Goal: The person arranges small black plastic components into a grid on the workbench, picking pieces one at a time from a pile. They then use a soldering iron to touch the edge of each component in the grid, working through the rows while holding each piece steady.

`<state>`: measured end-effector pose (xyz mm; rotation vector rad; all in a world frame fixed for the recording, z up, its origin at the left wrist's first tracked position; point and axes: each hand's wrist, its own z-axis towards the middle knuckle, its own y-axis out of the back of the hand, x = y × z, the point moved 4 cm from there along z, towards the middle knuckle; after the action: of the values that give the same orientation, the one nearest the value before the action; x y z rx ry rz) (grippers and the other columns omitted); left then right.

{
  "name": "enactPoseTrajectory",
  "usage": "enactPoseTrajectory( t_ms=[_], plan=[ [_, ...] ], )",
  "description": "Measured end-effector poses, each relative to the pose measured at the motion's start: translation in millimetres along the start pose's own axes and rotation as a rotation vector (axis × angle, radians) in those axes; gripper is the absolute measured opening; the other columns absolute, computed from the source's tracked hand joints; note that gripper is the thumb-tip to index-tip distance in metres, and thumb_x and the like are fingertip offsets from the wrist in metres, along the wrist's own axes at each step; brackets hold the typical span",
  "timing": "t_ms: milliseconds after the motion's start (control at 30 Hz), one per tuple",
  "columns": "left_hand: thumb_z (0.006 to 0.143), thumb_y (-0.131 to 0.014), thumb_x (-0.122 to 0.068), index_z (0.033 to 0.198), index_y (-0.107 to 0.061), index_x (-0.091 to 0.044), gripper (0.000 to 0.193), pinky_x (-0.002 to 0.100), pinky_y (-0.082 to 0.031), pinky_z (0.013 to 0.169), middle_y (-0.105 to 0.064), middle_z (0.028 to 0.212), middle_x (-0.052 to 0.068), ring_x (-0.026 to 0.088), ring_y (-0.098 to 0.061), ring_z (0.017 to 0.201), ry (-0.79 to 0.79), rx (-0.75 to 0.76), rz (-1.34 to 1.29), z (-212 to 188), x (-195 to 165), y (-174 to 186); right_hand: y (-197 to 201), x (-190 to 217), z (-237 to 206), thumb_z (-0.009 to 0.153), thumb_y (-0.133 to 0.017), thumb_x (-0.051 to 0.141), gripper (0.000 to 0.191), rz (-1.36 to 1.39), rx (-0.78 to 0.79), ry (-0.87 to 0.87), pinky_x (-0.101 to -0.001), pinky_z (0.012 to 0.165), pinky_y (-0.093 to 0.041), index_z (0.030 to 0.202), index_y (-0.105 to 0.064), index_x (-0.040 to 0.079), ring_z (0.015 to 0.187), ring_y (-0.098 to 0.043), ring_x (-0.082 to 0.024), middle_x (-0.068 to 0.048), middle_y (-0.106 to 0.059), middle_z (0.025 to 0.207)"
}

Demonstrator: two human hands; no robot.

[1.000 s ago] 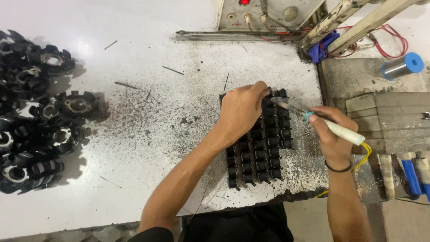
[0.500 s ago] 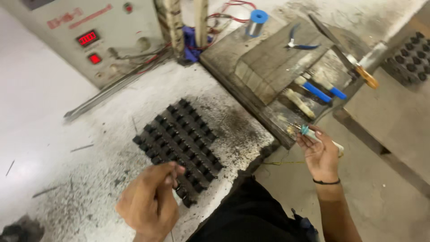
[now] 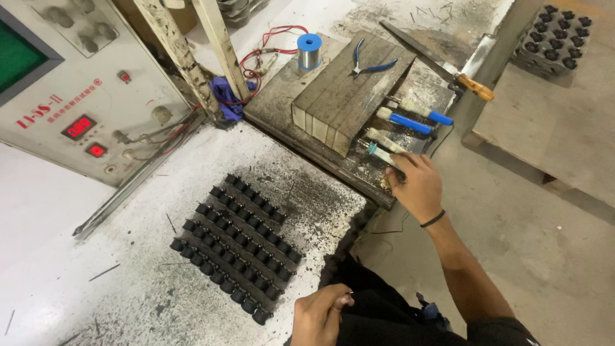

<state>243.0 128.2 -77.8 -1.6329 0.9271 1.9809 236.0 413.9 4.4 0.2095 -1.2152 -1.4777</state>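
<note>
Right hand (image 3: pixel 413 186) moved onto soldering iron (image 3: pixel 379 152), left hand (image 3: pixel 323 314) curled.

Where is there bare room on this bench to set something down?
White tabletop is bare left of the black parts block, and between that block and the machine. The wooden tray is crowded where the right hand rests on a soldering iron.

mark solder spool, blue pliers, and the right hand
solder spool (image 3: pixel 309 51), head view, on the wound wire below its blue rim
blue pliers (image 3: pixel 370 63), head view, on a blue handle
right hand (image 3: pixel 415 182), head view, on the back of the hand
</note>
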Motion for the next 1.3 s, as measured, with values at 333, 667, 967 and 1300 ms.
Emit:
enactPoseTrajectory(
  t_ms=[333, 667, 967, 1300],
  plan=[
    [0.091, -0.069, -0.002, 0.096, -0.072, 0.001, 0.006, 0.036, -0.058, 0.063, -0.074, 0.077, 0.015, 0.026, -0.076, 0.070, 0.057, 0.160, 0.043, 29.6, 21.2, -28.0, 26.6, -19.9, 80.2, 0.090, -0.074, 0.014, 0.022, -0.281, -0.099, 0.150, -0.0433, 0.087, -0.052, 0.111, -0.079, 0.010, 0.103, -0.067, -0.033, -0.010, -0.073, 0.118],
    [0.092, -0.069, -0.003, 0.096, -0.072, 0.000, 0.006, 0.037, -0.059, 0.066, -0.074, 0.076, 0.014, 0.027, -0.076, 0.071, 0.037, 0.136, 0.034, 25.5, 34.3, -21.6, 34.8, -50.0, 48.4, 0.092, -0.075, 0.010, 0.025, -0.164, -0.145, 0.107, -0.0461, 0.080, -0.053, 0.116, -0.069, 0.007, 0.098, -0.064, -0.039, -0.016, -0.064, 0.117],
    [0.090, -0.072, -0.006, 0.095, -0.073, -0.001, 0.007, 0.037, -0.059, 0.062, -0.074, 0.077, 0.014, 0.028, -0.075, 0.070, 0.031, 0.165, 0.109, 30.7, 27.0, -29.8, 61.1, -105.1, 1.0, 0.096, -0.077, 0.010, 0.026, 0.000, -0.197, 0.044, -0.0401, 0.079, -0.052, 0.120, -0.066, 0.005, 0.095, -0.065, -0.033, -0.013, -0.063, 0.115],
    [0.090, -0.072, -0.006, 0.097, -0.073, -0.002, 0.008, 0.038, -0.059, 0.065, -0.074, 0.080, 0.015, 0.030, -0.075, 0.072, -0.012, 0.136, 0.101, 27.8, 20.4, -19.8, 2.3, -26.6, 58.8, 0.087, -0.080, 0.028, 0.025, -0.225, -0.076, 0.367, -0.0444, 0.082, -0.051, 0.105, -0.074, 0.012, 0.092, -0.065, -0.030, -0.005, -0.067, 0.100]
  ],
)
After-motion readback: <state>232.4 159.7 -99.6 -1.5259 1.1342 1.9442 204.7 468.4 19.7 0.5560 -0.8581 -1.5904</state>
